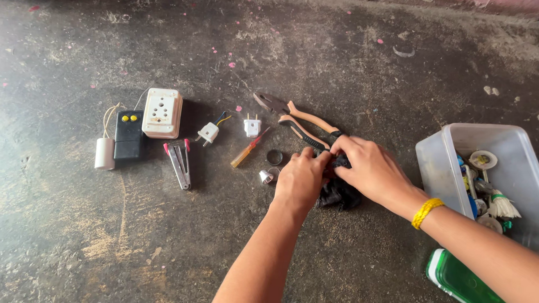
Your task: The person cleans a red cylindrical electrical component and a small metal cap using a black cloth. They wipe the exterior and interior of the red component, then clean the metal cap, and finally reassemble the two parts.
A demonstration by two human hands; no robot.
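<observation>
Both my hands meet over a black crumpled thing point(338, 193) on the dark floor, which looks like cloth or tape. My left hand point(300, 179) pinches its near edge. My right hand point(368, 168), with a yellow band at the wrist, grips its top just below the pliers' handles. Orange-and-black pliers point(297, 120) lie right behind my fingers. A small metal cap point(266, 177) and a dark round ring point(274, 156) sit just left of my left hand.
On the left lie a white socket box point(162, 113), a black box with yellow buttons point(128, 134), a white cylinder point(104, 154), a red-tipped tool point(179, 163), two white plugs point(208, 133) point(252, 127) and a small screwdriver point(249, 149). A clear plastic tub point(443, 163) of parts and a green lid point(457, 278) lie on the right.
</observation>
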